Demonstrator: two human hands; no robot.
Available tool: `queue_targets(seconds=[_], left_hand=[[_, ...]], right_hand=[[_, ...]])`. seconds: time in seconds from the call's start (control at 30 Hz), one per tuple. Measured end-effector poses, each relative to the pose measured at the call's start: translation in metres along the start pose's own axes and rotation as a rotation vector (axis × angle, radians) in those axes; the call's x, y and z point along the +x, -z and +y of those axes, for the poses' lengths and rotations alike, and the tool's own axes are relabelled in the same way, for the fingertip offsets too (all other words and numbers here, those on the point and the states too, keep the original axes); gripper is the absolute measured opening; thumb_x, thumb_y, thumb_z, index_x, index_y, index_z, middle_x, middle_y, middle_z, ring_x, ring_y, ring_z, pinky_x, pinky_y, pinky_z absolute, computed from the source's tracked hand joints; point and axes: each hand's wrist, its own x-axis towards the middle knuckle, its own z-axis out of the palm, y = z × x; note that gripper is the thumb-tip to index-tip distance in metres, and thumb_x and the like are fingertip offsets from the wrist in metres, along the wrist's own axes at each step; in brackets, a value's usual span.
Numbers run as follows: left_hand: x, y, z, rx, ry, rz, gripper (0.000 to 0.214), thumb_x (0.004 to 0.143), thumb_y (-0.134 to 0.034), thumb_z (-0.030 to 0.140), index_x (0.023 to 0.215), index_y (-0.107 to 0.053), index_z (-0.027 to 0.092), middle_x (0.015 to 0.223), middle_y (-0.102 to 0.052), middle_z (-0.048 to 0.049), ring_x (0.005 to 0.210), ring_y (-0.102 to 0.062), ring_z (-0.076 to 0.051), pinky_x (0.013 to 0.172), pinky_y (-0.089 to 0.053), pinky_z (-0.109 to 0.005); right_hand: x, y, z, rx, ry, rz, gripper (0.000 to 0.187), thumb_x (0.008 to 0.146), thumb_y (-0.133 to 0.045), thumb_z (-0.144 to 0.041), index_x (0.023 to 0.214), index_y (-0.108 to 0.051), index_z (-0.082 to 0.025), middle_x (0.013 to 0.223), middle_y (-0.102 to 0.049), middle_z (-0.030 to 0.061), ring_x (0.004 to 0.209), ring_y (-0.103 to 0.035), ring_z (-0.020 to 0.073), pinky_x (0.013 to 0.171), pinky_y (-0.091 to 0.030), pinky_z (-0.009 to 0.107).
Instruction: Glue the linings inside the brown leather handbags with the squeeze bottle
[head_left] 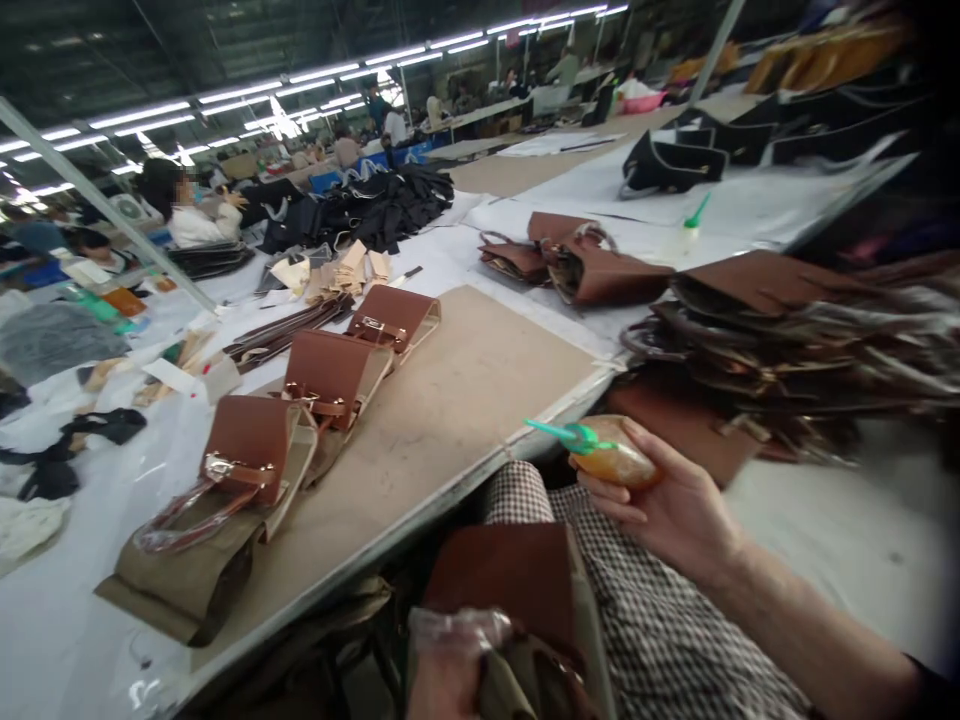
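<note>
My right hand (667,505) is closed around a small squeeze bottle of amber glue (611,462) whose green nozzle points left, just off the table's near edge. My left hand (450,660), low in the frame, grips a brown leather bag (517,590) resting on my checked lap, and a bit of clear plastic wrap lies over the fingers. On the tan work mat (465,390) a row of three brown bag flaps with metal buckles stands: the nearest one (251,445), a middle one (330,375) and the far one (394,315).
A tall stack of brown bags (795,340) fills the right. More brown bags (577,262) and a second glue bottle (686,235) lie on white sheets beyond. Black bags (375,205) and straps are piled at the back. Other people work at distant tables.
</note>
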Motion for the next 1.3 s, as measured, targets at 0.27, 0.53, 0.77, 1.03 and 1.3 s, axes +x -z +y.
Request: queue_targets(seconds=[0.27,0.53,0.77,1.03,1.3], left_hand=[[0.028,0.033,0.062,0.113,-0.023,0.137,0.014,0.098,-0.071,0.034,0.107,-0.063,0.026,0.116,-0.07,-0.0014,0.106,-0.066,-0.018,0.095,-0.052,-0.025],[0.069,0.002,0.122,0.061,0.118,-0.007,0.036,0.096,-0.071,0.059,0.111,-0.069,0.026,0.11,-0.072,-0.0021,0.108,-0.067,-0.023,0.095,-0.054,-0.03],[0.097,-0.072,0.128,-0.228,0.21,-0.352,0.043,0.08,-0.091,0.044,0.111,-0.069,0.024,0.102,-0.074,-0.0015,0.101,-0.069,-0.024,0.09,-0.053,-0.032],[0.089,-0.105,0.116,0.495,-0.624,-0.27,0.024,0.107,-0.046,0.015,0.117,-0.067,0.02,0.107,-0.066,-0.0087,0.098,-0.066,-0.021,0.085,-0.056,-0.031],[0.081,-0.127,0.094,0.752,-1.071,0.204,0.029,0.1,-0.064,0.002,0.126,-0.07,0.012,0.124,-0.074,-0.0085,0.131,-0.062,-0.021,0.119,-0.05,-0.03]], right_hand=[[-0.099,0.092,-0.023,0.112,0.032,0.11,0.034,0.079,-0.091,-0.04,0.103,-0.079,-0.02,0.077,-0.066,0.0072,0.053,-0.045,0.0119,0.037,-0.035,0.017],[-0.146,0.093,-0.01,0.298,-0.003,-0.15,0.049,0.096,-0.07,-0.062,0.106,-0.083,-0.016,0.099,-0.08,0.0161,0.068,-0.067,0.0183,0.058,-0.052,0.028],[-0.163,0.132,-0.017,0.27,-0.027,-0.122,0.056,0.105,-0.053,-0.065,0.116,-0.08,-0.016,0.119,-0.082,0.0168,0.107,-0.076,0.0277,0.096,-0.052,0.04],[-0.173,0.142,-0.015,0.3,0.042,-0.077,0.057,0.1,-0.063,-0.064,0.116,-0.082,-0.013,0.117,-0.084,0.0158,0.115,-0.076,0.0293,0.11,-0.047,0.042],[-0.166,0.133,-0.03,0.214,0.0,-0.008,0.044,0.088,-0.084,-0.06,0.107,-0.084,-0.02,0.107,-0.086,0.006,0.101,-0.078,0.0238,0.099,-0.052,0.036]])
